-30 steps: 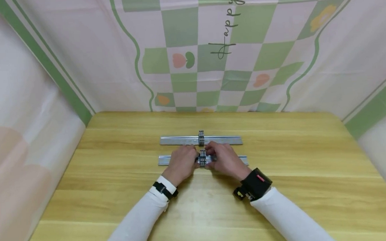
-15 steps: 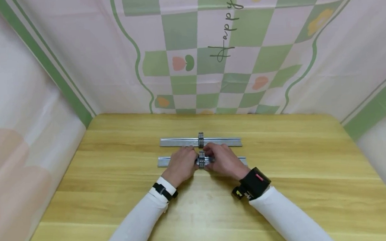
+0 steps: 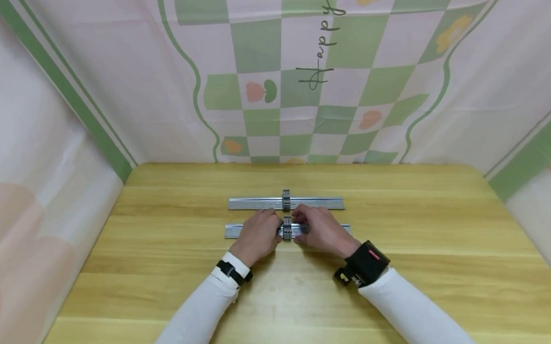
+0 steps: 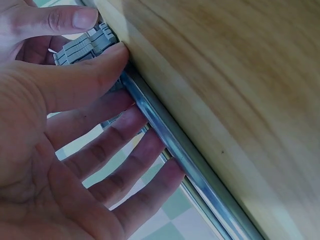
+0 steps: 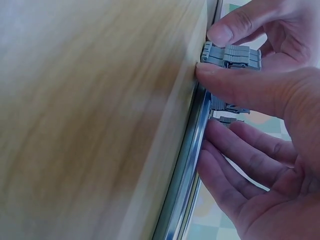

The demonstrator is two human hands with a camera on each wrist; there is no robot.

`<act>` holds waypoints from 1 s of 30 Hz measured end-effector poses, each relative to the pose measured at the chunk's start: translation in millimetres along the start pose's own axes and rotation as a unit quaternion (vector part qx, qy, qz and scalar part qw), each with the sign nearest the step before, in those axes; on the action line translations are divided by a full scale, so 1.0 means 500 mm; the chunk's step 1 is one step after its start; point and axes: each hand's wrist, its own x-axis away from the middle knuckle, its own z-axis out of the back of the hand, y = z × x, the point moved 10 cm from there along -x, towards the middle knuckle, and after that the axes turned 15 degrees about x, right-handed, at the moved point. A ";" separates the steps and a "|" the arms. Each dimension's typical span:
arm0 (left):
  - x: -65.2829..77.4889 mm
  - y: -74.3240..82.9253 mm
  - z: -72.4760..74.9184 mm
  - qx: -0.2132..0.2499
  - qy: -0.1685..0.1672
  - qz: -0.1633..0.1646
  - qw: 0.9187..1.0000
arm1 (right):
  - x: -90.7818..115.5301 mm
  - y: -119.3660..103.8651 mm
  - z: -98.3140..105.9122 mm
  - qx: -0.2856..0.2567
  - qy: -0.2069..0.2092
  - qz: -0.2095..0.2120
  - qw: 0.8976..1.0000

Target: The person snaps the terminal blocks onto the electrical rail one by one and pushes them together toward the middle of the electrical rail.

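In the head view two metal DIN rails lie across the table, a far rail (image 3: 253, 203) and a near rail (image 3: 234, 231). Each carries grey terminal blocks, the near terminal blocks (image 3: 287, 228) sitting between my two hands. From the left, my left hand (image 3: 258, 234) pinches a grey block beside this stack, its thumb on the near side and its other fingers behind the rail. My right hand (image 3: 325, 230) mirrors it, with a small dark grey block (image 5: 220, 103) partly hidden under its thumb. The far terminal blocks (image 3: 286, 199) stand just beyond the fingertips.
The wooden table (image 3: 285, 310) ends at a cloth backdrop (image 3: 257, 45) with green checks behind the rails. More patterned cloth (image 3: 28, 130) hangs along the left side. A black wrist camera (image 3: 365, 263) is strapped on the right wrist.
The head view has tilted slightly, shifting the scene a little down. Both hands stay at the near terminal blocks; the right fingertips stand slightly farther right of the stack.
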 end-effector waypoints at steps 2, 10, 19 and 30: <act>0.001 -0.002 -0.002 -0.001 -0.003 0.000 1.000 | 0.003 0.004 0.000 -0.001 -0.001 -0.004 1.000; -0.001 -0.002 0.001 -0.012 -0.008 0.004 1.000 | 0.035 0.036 0.030 0.003 0.018 -0.028 0.999; 0.003 -0.003 -0.010 -0.015 -0.013 0.003 1.000 | 0.099 0.067 0.062 0.029 0.040 -0.033 0.998; 0.028 -0.013 0.054 -0.026 0.026 -0.037 0.999 | 0.154 0.126 0.150 0.145 0.142 0.002 0.979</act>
